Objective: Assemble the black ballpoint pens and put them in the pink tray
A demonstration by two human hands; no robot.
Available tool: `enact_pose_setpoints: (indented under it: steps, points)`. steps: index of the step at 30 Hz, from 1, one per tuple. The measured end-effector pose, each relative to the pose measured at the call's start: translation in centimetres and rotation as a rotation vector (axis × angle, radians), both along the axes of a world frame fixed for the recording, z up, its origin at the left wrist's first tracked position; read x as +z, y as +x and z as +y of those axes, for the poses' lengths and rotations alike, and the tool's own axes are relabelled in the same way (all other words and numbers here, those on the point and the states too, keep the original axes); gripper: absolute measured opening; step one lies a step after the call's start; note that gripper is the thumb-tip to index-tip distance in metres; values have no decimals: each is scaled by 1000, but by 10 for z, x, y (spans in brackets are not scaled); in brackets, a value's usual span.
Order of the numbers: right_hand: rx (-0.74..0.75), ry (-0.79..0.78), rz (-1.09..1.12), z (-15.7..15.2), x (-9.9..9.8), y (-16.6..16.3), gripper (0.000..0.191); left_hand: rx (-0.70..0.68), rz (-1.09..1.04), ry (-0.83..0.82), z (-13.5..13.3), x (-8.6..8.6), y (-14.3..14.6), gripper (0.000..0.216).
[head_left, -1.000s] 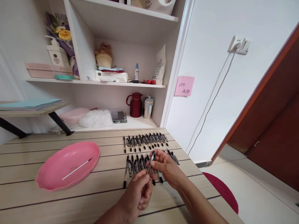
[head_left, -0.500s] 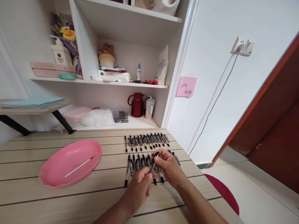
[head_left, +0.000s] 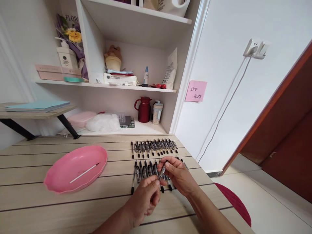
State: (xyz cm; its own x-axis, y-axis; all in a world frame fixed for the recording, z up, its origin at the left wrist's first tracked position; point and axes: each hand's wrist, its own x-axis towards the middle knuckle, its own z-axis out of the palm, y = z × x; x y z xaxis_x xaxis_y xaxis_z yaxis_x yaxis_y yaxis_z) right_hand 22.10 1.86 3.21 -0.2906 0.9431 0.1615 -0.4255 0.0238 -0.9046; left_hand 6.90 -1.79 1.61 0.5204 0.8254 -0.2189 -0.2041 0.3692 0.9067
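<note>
A short, partly clear pen [head_left: 162, 172] with dark parts is held between my two hands above the nearer row of pens. My left hand [head_left: 145, 196] pinches its lower end between thumb and fingers. Around the upper end, the thumb and fingers of my right hand [head_left: 179, 175] are closed, hiding its tip. Below the hands lies the nearer row of black and clear pens [head_left: 144, 171], partly covered by my fingers. Behind it runs a second row of similar pens [head_left: 152, 148], side by side on the wooden table [head_left: 97, 208].
On the left sits a pink scalloped tray [head_left: 55, 182] holding a thin white stick with a dark tip [head_left: 84, 173]. A small raised shelf [head_left: 56, 112] stands behind it. At the back, a white shelf unit holds a red jug [head_left: 144, 110] and a bottle [head_left: 157, 112].
In my hands the pen has turned, so that its clear printed side now shows and its dark end is more hidden by my right fingers. The view has shifted slightly.
</note>
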Motion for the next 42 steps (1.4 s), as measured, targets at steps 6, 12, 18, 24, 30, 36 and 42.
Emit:
enact_pose_setpoints:
  steps: [6,12,18,24,30,36,42]
  points:
    - [-46,24,9,-3,-1,-6,21,130,174,241,1,2,2,22]
    - [-93,30,21,-4,-1,-11,22,266,337,545,5,5,-1,20]
    - [-119,25,-30,-2,-9,-11,29,347,439,672,3,4,-1,15]
    - [-194,48,-31,4,-8,1,53,438,447,618,19,33,-22,31]
    - [-348,51,-121,20,-10,27,43,737,816,623,54,64,-121,31]
    - [-453,42,-53,31,-9,48,38,650,1540,352,57,53,-211,19]
    - [-638,39,-85,37,-5,65,38,601,1595,302,46,38,-216,19]
